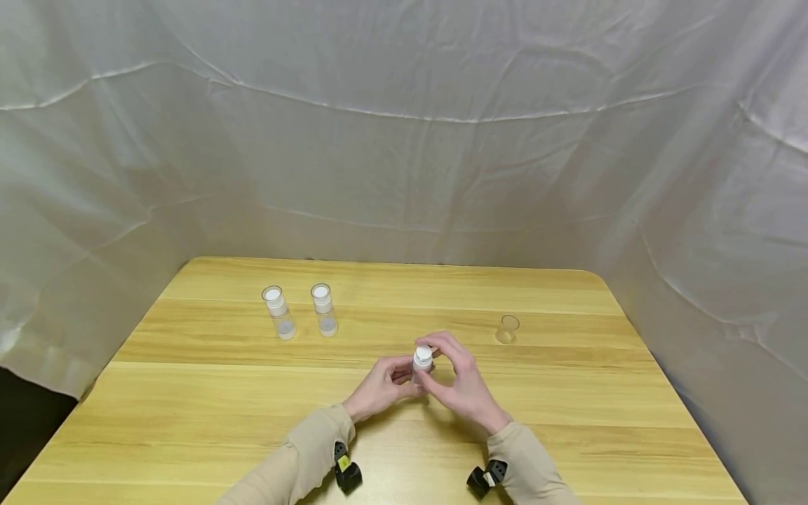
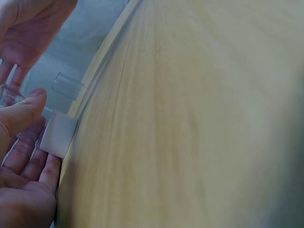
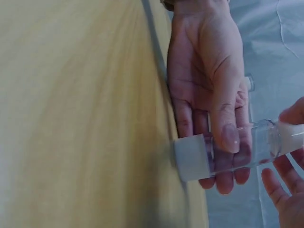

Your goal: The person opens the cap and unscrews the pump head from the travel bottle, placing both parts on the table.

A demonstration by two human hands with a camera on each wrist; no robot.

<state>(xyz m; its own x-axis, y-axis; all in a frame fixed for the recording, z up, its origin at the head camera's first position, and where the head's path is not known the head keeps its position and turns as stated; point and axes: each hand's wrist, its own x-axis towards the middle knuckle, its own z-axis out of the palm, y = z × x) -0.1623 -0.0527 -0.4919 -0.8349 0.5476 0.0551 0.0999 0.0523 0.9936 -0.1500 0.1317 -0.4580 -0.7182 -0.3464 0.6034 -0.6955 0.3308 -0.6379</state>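
A clear bottle with a white base and a white top is held between the two hands near the middle of the table. My left hand grips its clear body, thumb on one side and fingers on the other. My right hand pinches the white top between thumb and fingers. In the left wrist view the base shows below the left thumb, close to the tabletop. Right of the hands stands a clear, cup-shaped cap, apart from the bottle.
Two similar bottles stand upright at the back left, one bottle left of the other bottle, both with clear caps over white tops. The wooden table ends at a grey curtain behind and at the sides.
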